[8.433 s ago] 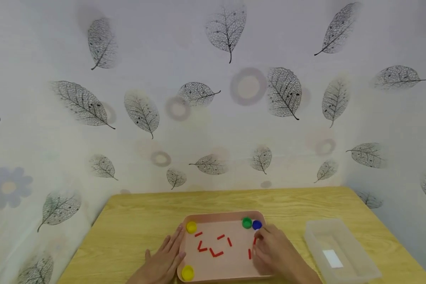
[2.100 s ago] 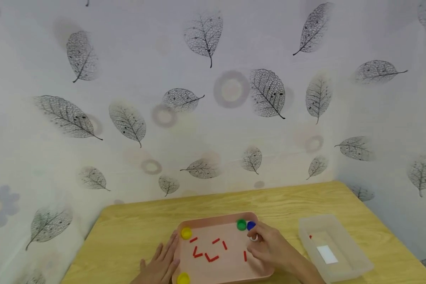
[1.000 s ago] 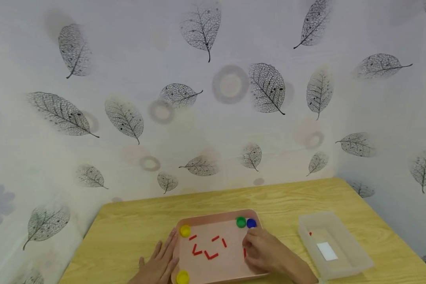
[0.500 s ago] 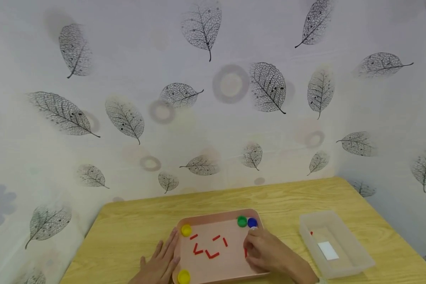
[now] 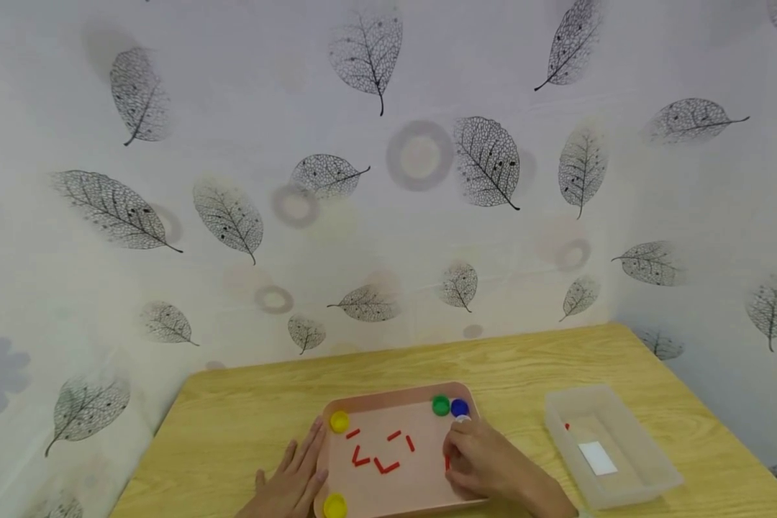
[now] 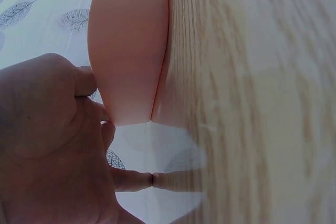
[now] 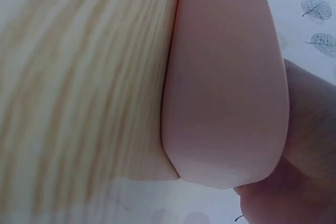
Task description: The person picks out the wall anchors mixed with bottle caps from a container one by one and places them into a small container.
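Pink tray: set flat on the wood-grain table (image 5: 252, 403), near wall towards the person; tray floor (image 5: 421, 485) carries red sticks and caps.
Left hand (image 5: 288, 471): fingers straight, laid along the tray's left wall, presumably to steady it.
Right hand (image 5: 485, 457): well apart from the left, fingers curled at the right-hand red stick (image 5: 447, 462); whether they grip it cannot be told.
Right-hand red stick: inside the tray near its right wall; long axis near-to-far; no distinct pointing end visible.
Other red sticks (image 5: 393, 436): three single, slanted; four paired in angles.
Caps: yellow (image 5: 339, 421) in the left corners, green (image 5: 441, 406) and blue (image 5: 460, 408) far right, perhaps leaving mid-tray for sticks.
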Demonstrator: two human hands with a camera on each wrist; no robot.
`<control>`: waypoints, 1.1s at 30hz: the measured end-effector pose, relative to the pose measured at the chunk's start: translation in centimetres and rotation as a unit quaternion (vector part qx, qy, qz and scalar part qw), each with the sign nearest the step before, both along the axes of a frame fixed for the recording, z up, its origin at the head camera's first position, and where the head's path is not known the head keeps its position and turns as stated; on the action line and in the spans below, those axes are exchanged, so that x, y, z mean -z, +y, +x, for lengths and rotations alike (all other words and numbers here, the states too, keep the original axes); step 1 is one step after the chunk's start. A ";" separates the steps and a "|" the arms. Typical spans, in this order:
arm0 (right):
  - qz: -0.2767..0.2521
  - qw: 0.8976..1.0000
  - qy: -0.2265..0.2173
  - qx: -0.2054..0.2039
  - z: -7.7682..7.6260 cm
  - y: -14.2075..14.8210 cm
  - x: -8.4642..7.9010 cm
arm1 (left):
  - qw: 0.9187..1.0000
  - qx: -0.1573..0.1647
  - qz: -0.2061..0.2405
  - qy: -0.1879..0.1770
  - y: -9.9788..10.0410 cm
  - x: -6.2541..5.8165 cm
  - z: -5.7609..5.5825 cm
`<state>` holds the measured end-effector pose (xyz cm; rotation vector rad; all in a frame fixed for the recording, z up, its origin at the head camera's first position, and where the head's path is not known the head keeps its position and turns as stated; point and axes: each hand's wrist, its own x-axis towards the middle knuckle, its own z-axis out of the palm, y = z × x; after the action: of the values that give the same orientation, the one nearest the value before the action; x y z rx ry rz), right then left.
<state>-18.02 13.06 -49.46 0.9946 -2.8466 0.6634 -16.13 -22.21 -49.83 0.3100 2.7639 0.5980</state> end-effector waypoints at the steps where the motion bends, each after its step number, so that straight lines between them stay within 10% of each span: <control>1: -0.001 1.000 0.001 0.002 0.0 0.0 0.0 | 1.000 -0.001 0.000 0.002 0.0 0.1 0.0; 15: -0.028 0.996 -0.076 0.045 0.1 0.0 0.1 | 1.000 -0.001 0.017 -0.001 0.0 0.4 -0.3; 33: -0.076 0.993 -0.049 0.072 0.6 1.3 -1.5 | 1.000 -0.008 -0.022 0.013 0.3 0.3 -0.1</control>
<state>-17.45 14.38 -47.95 0.7480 -2.8630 0.9204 -16.19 -21.92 -50.17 0.2880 2.8028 0.5389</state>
